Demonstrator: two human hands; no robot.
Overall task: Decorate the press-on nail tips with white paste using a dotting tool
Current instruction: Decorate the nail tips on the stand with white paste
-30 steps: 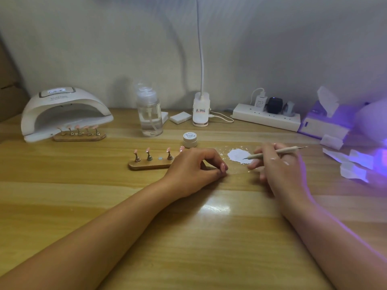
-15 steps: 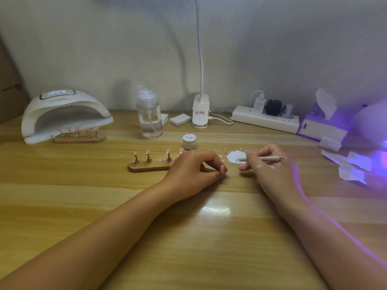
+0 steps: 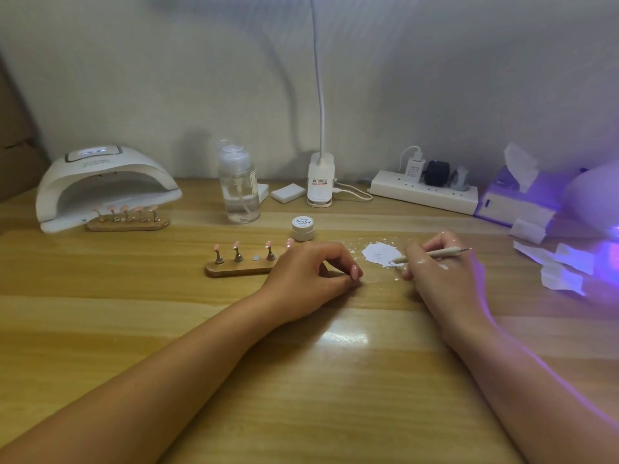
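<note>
A wooden holder (image 3: pixel 234 270) carries pink press-on nail tips (image 3: pixel 236 245) on small stands, and one grey spot on it is bare. My left hand (image 3: pixel 308 271) rests on the table just right of the holder, its curled fingers pinching a pink nail tip (image 3: pixel 355 272). My right hand (image 3: pixel 435 266) grips the dotting tool (image 3: pixel 435 253) like a pen. The tool's tip touches the right edge of a white paste patch (image 3: pixel 380 252) smeared on the table. A small white paste jar (image 3: pixel 303 227) stands behind my left hand.
A white nail lamp (image 3: pixel 104 185) sits back left with a second holder of tips (image 3: pixel 127 222) at its mouth. A clear pump bottle (image 3: pixel 239 192), a clip lamp (image 3: pixel 321 182), a power strip (image 3: pixel 425 192), a tissue box (image 3: pixel 516 199) and torn paper (image 3: pixel 562 262) line the back and right.
My right hand has moved left and lowered the dotting tool, so its tip now touches the white paste. My left hand has stayed put.
</note>
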